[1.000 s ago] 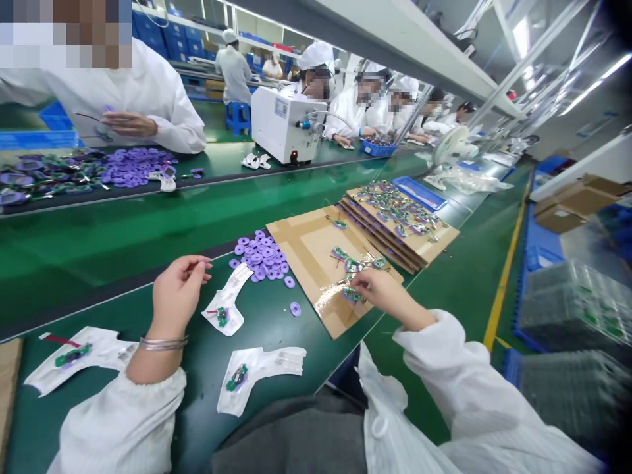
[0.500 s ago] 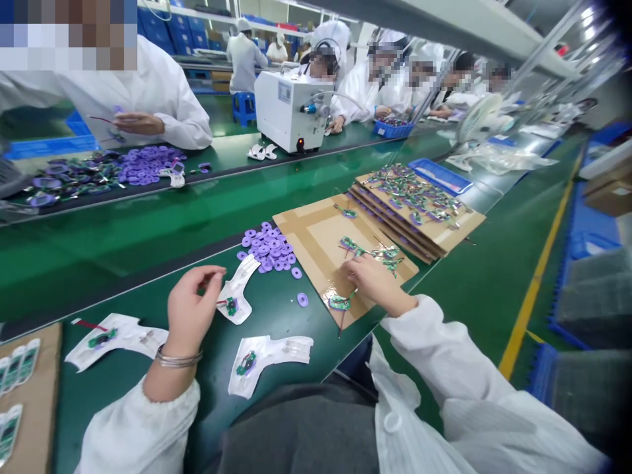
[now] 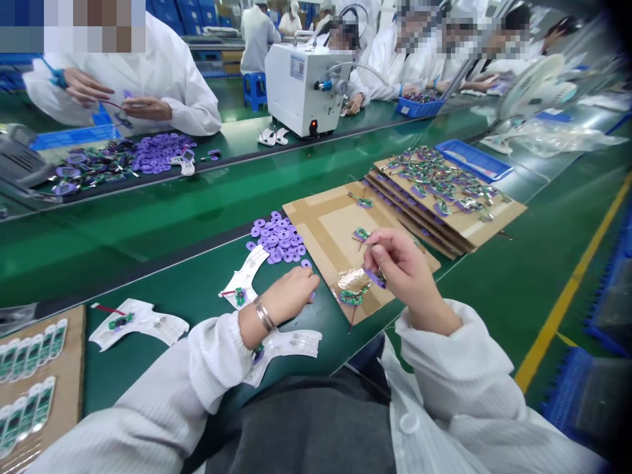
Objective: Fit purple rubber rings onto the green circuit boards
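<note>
My left hand [image 3: 291, 293] reaches over the green table with its fingers closed at a loose purple ring [image 3: 312, 297], which the fingertips partly hide. Another purple ring [image 3: 307, 263] lies just beyond it, beside a heap of purple rings [image 3: 279, 237]. Above the cardboard sheet [image 3: 328, 217], my right hand [image 3: 407, 273] pinches a small circuit board with a purple part [image 3: 375, 278]. Green circuit boards with wires [image 3: 351, 297] lie on that cardboard. Around my left arm are white curved shells [image 3: 296, 343] with small boards set in them; my sleeve partly covers one.
Stacked cardboard sheets [image 3: 469, 230] bearing many wired boards stand at the right, near a blue tray [image 3: 474, 160]. Slim white-framed boards [image 3: 29, 408] lie in rows at lower left. Across the green belt [image 3: 197, 217], a co-worker's hands [image 3: 143, 107] handle a part beside a white machine [image 3: 306, 89].
My left hand has moved right, from beside a white shell to a loose purple ring. My right hand has lifted a circuit board off the cardboard. The view has shifted slightly.
</note>
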A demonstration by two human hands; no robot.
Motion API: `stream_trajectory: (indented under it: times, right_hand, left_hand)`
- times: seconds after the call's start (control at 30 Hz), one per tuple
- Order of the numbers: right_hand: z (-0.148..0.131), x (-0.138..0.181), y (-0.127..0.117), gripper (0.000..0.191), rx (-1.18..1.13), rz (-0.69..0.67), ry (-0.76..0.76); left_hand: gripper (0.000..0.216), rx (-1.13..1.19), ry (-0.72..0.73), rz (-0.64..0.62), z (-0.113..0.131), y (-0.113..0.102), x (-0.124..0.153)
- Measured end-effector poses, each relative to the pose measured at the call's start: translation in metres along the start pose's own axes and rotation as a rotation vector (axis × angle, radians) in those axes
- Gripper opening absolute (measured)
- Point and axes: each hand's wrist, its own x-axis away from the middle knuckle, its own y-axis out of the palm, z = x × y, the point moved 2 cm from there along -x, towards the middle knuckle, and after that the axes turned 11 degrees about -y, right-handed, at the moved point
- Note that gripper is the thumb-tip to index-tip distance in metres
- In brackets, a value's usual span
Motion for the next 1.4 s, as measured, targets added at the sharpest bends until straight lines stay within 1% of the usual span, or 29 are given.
stream_trajectory:
  times: [0.07, 0.13, 0.2, 0.23, 0.3, 0.37, 0.4, 0.47, 0.57, 0.67, 0.73, 0.83, 0.93, 1.0, 1.1, 1.2, 1.3, 1.33, 1.4]
  right_hand:
    - [-0.007, 0.003, 0.012, 0.020, 0.087, -0.062, -0.053]
    - [-0.014, 0.008, 0.028, 0.024, 0.136, -0.171, -0.150]
    - [-0.020, 0.013, 0.049, 0.026, 0.064, -0.254, -0.220]
    - [-0.021, 0.015, 0.059, 0.026, -0.007, -0.257, -0.216]
    - [-0.021, 0.019, 0.077, 0.021, -0.138, -0.203, -0.152]
    - [-0.019, 0.020, 0.090, 0.014, -0.151, -0.124, -0.094]
    - [-0.018, 0.019, 0.093, 0.011, -0.100, -0.089, -0.092]
    - [-0.017, 0.018, 0.095, 0.008, 0.054, -0.037, -0.135]
    - [-0.018, 0.014, 0.091, 0.009, 0.188, 0.007, -0.203]
    - [-0.023, 0.013, 0.086, 0.009, 0.241, 0.031, -0.262]
    - [-0.027, 0.012, 0.084, 0.010, 0.261, 0.025, -0.319]
    - [-0.030, 0.013, 0.084, 0.015, 0.263, 0.010, -0.415]
    - [-0.030, 0.015, 0.085, 0.018, 0.259, 0.007, -0.469]
    - [-0.028, 0.016, 0.085, 0.019, 0.253, 0.005, -0.499]
    - [-0.026, 0.017, 0.084, 0.020, 0.277, -0.004, -0.564]
    - [-0.025, 0.019, 0.084, 0.022, 0.329, -0.062, -0.624]
    - [-0.023, 0.020, 0.085, 0.019, 0.279, -0.049, -0.606]
    - [-0.021, 0.020, 0.087, 0.017, 0.248, -0.034, -0.578]
    - [-0.016, 0.021, 0.091, 0.012, 0.220, -0.028, -0.467]
  left_hand:
    - [0.006, 0.063, -0.063, 0.045, -0.004, -0.006, 0.008]
    - [0.012, 0.246, -0.177, 0.136, -0.008, -0.016, 0.020]
    - [0.017, 0.496, -0.293, 0.249, -0.010, -0.026, 0.032]
    - [0.019, 0.617, -0.335, 0.290, -0.010, -0.031, 0.038]
    - [0.024, 0.808, -0.374, 0.315, -0.008, -0.037, 0.047]
    - [0.028, 0.965, -0.389, 0.298, -0.004, -0.042, 0.053]
    - [0.030, 1.022, -0.388, 0.281, -0.002, -0.045, 0.055]
    - [0.034, 1.102, -0.375, 0.247, 0.000, -0.049, 0.058]
    - [0.037, 1.170, -0.363, 0.190, 0.001, -0.052, 0.060]
    - [0.038, 1.213, -0.375, 0.165, 0.000, -0.053, 0.061]
    - [0.038, 1.215, -0.382, 0.186, 0.000, -0.052, 0.061]
    - [0.035, 1.131, -0.366, 0.260, 0.001, -0.053, 0.061]
    - [0.029, 0.972, -0.314, 0.363, 0.001, -0.056, 0.062]
    - [0.027, 0.908, -0.293, 0.390, 0.001, -0.058, 0.062]
    - [0.029, 0.911, -0.308, 0.352, 0.000, -0.059, 0.062]
    - [0.029, 0.889, -0.307, 0.313, 0.000, -0.060, 0.062]
    - [0.027, 0.812, -0.289, 0.332, 0.002, -0.057, 0.063]
    - [0.026, 0.781, -0.287, 0.343, 0.002, -0.055, 0.063]
    - [0.026, 0.720, -0.289, 0.347, 0.003, -0.050, 0.062]
